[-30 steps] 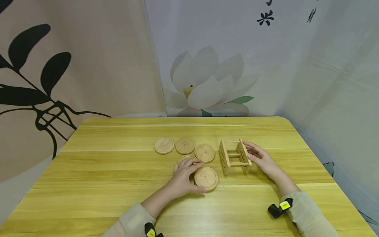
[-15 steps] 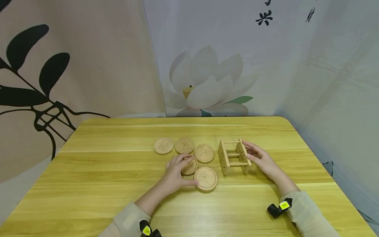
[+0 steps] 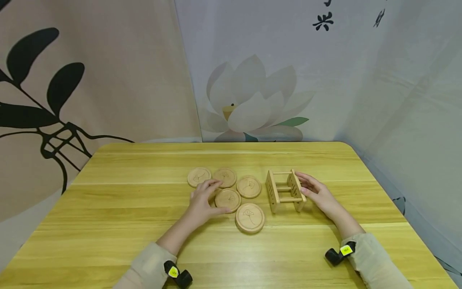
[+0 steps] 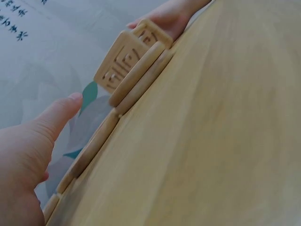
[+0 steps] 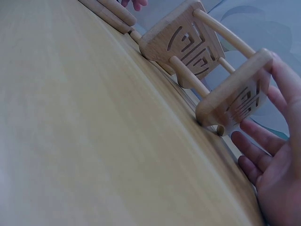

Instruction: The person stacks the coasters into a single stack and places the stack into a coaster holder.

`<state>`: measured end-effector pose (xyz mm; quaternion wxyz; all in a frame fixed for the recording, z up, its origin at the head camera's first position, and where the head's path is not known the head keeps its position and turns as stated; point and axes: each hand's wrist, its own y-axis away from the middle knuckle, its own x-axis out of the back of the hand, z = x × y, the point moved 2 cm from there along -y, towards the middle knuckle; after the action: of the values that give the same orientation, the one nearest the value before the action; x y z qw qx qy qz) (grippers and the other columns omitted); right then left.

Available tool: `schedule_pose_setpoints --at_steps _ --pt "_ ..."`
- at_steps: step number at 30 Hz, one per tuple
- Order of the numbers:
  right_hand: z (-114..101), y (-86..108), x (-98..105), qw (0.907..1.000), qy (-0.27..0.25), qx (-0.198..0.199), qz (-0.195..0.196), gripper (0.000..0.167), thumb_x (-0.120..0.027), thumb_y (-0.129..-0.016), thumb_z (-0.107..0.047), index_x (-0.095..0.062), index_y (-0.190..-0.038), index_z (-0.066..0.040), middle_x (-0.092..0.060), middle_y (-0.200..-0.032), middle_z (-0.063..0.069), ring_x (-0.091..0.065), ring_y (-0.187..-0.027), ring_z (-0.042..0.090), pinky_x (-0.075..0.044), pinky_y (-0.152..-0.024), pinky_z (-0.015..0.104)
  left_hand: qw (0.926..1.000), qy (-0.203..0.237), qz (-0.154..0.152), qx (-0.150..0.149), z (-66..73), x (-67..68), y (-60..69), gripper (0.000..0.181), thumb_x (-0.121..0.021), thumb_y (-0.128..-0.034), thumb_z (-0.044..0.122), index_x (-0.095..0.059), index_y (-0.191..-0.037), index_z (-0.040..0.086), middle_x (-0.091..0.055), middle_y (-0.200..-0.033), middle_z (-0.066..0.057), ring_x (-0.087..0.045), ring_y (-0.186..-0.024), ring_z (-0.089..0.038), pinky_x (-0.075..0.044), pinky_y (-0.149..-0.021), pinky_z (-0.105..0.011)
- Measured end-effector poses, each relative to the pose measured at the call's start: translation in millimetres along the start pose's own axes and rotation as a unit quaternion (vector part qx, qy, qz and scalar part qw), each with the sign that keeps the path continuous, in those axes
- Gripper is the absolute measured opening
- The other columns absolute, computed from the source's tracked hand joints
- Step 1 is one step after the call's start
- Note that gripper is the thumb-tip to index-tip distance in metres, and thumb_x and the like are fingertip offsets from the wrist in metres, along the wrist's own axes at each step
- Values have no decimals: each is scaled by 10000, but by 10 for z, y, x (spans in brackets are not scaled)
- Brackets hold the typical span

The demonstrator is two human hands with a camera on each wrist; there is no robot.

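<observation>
Several round wooden coasters with carved plant motifs lie in a loose group at mid-table. My left hand (image 3: 201, 204) is over the group's left side, thumb and fingers spread around the left edge of one coaster (image 3: 228, 200); whether it touches cannot be told. The nearest coaster (image 3: 250, 218) appears as two stacked discs in the left wrist view (image 4: 141, 80). Right of them stands a wooden rack (image 3: 285, 200) with cut-out side panels joined by rods. My right hand (image 3: 322, 197) rests its fingers against the rack's right panel (image 5: 237, 94), relaxed rather than curled round it.
Three more coasters lie behind, at the left (image 3: 199, 177), middle (image 3: 225, 177) and right (image 3: 249, 187), the last near the rack. The wooden table (image 3: 119, 208) ends at a back edge before a printed cloth backdrop (image 3: 260, 80).
My left hand has moved left, away from the nearest coaster, uncovering the coaster it partly hid. My right hand and the rack have stayed in place.
</observation>
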<state>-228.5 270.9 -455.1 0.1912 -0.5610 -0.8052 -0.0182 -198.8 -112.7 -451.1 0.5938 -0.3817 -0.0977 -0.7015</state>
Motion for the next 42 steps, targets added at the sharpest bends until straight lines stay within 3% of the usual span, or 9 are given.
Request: schedule_pose_setpoints --at_steps 17,33,42 --pt "-14 5 -7 10000 63 -69 32 503 -497 -1004 -99 -344 -1481 -58 -448 -1358 252 -511 -1129 78 -419 -892 197 9967 -357 526 512 -289 249 -88 854 -857 -692 378 -485 -1398 72 -419 -1406 -102 -335 -1269 -328 -195 -928 -535" --pt "-13 6 -1 10000 55 -7 26 500 -491 -1003 -86 -343 -1479 -50 -445 -1360 256 -512 -1130 84 -421 -891 198 9902 -470 668 1128 -500 438 -153 854 -829 -738 367 -432 -1433 72 -366 -1426 -160 -283 -1292 -375 -192 -923 -555" --pt "-32 6 -9 9999 90 -57 32 503 -496 -1004 -99 -344 -1482 -64 -445 -1367 248 -513 -1132 97 -425 -888 206 9879 -424 507 1401 -597 497 -202 857 -798 -772 391 -394 -1455 71 -349 -1435 -177 -276 -1286 -396 -164 -940 -571"
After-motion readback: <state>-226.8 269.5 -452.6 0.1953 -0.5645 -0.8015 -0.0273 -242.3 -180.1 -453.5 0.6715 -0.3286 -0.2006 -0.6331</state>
